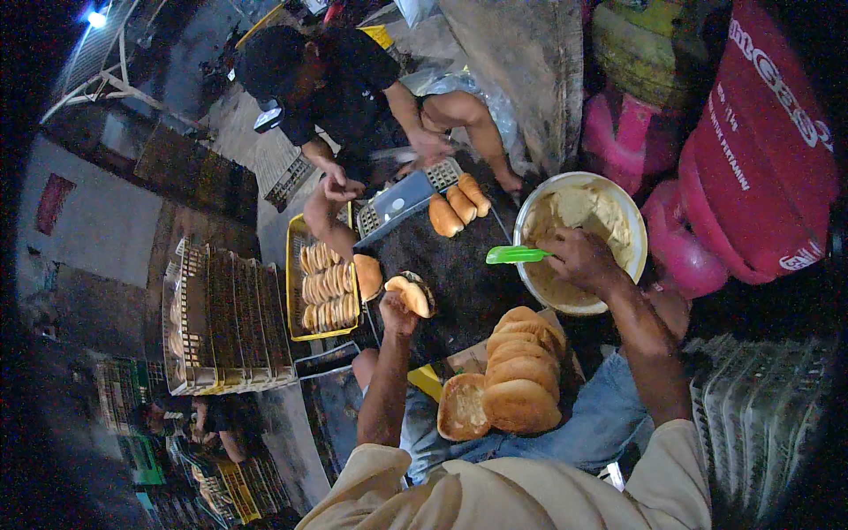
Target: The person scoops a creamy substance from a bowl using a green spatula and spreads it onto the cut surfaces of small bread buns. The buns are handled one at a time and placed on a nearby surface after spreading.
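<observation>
My left hand [399,314] grips a split bread bun [412,296], raised over the dark tabletop [464,285]. Over a round white tub [639,218] is my right hand [586,260], closed around a bright green plastic utensil [513,254] that sticks out to the left. Thick pale cream [596,205] coats the inside of the tub. Just in front of my lap lies a row of golden buns [523,371], with one bun half [462,404] turned cut face up beside it.
Across the table a person [351,86] works near a blue-grey box [397,202]. Three rolls [457,207] lie beside it. A yellow crate [291,291] holds rows of buns. Stacked crates [232,318] stand left; pink gas cylinders [689,232] stand right.
</observation>
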Action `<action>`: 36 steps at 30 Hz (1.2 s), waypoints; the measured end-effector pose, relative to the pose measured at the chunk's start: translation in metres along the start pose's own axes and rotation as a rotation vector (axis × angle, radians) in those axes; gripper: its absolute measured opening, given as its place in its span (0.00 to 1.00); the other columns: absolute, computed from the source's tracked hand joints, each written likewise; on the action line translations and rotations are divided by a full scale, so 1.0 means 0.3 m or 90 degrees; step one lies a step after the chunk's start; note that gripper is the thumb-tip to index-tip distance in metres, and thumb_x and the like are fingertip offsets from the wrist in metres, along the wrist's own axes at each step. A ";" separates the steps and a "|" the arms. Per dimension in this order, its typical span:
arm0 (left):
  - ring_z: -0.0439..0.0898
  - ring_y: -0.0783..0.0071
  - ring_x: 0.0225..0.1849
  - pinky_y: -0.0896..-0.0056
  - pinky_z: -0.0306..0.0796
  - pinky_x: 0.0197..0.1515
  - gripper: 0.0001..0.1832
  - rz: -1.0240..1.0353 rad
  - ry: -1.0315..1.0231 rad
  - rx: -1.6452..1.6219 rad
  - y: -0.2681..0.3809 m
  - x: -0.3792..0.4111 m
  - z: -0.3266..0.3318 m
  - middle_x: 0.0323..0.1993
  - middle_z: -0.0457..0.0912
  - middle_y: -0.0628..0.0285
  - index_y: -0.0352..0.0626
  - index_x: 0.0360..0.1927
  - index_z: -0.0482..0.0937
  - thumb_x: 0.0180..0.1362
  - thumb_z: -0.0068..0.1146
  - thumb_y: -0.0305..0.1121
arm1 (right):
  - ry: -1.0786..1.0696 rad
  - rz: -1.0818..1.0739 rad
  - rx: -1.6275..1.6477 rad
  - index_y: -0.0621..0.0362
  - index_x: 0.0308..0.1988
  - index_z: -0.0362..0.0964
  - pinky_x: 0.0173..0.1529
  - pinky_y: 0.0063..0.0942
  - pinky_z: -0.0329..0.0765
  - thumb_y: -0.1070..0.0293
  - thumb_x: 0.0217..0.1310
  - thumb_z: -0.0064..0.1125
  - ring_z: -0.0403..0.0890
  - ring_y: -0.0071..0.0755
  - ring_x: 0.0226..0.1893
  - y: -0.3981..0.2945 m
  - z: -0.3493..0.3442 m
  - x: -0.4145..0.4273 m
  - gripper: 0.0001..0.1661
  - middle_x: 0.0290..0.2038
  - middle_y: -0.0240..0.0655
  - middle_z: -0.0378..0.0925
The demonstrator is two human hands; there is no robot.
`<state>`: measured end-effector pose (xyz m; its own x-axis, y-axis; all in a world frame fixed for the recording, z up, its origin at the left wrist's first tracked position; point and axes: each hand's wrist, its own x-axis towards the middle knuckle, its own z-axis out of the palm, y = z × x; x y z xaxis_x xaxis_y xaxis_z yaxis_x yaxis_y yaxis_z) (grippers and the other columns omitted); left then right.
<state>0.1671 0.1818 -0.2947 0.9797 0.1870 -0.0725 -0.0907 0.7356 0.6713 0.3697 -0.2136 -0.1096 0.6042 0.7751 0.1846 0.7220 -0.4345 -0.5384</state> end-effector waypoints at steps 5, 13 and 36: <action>0.82 0.60 0.40 0.60 0.77 0.46 0.15 -0.066 0.201 0.066 0.044 0.173 0.203 0.41 0.81 0.58 0.40 0.49 0.74 0.62 0.49 0.36 | 0.021 0.040 -0.051 0.49 0.45 0.80 0.44 0.42 0.78 0.60 0.56 0.59 0.80 0.50 0.38 -0.027 -0.048 -0.006 0.16 0.38 0.43 0.78; 0.81 0.66 0.45 0.70 0.75 0.46 0.29 0.061 0.413 0.771 0.053 0.384 0.173 0.45 0.81 0.53 0.30 0.56 0.70 0.57 0.64 0.39 | 0.039 -0.007 -0.041 0.46 0.46 0.80 0.45 0.45 0.77 0.59 0.57 0.59 0.80 0.52 0.38 0.053 0.017 0.016 0.16 0.36 0.47 0.78; 0.78 0.52 0.38 0.59 0.72 0.43 0.22 0.124 0.211 1.076 0.049 -0.567 0.696 0.41 0.79 0.50 0.37 0.50 0.73 0.50 0.63 0.27 | -0.102 0.589 -0.229 0.58 0.38 0.81 0.44 0.43 0.79 0.72 0.52 0.55 0.83 0.50 0.43 0.475 0.247 -0.156 0.13 0.40 0.47 0.82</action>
<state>0.0366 0.0247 -0.1185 0.8832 0.4567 0.1068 0.2905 -0.7113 0.6400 0.4193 -0.2779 -0.2558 0.9456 0.1032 -0.3084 0.0660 -0.9895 -0.1287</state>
